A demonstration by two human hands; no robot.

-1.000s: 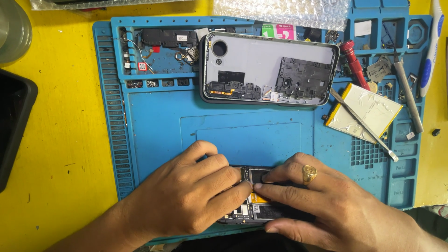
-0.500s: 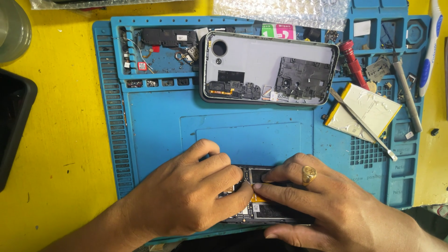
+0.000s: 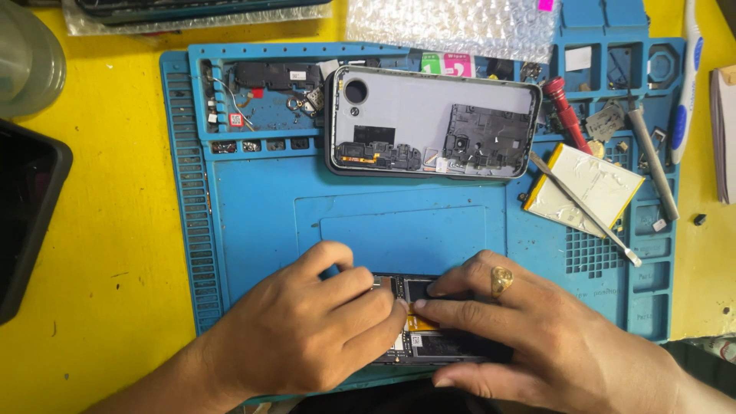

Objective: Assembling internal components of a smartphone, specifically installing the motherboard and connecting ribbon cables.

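Observation:
Both my hands rest on an opened dark phone body near the front edge of the blue repair mat. My left hand covers its left part, fingertips pressed on the boards. My right hand, with a gold ring, grips the right part, and its index finger lies across the middle by an orange flex strip. Most of the phone is hidden under the hands. A grey phone back cover with loose black parts on it lies face up at the mat's far side.
A white battery with a thin metal tool across it lies right of the cover. A red screwdriver, tweezers and small parts fill the mat's trays. Bubble wrap sits behind; a black tray stands at the left on the yellow table.
Both hands stay on the phone body; my fingers have shifted slightly over its middle.

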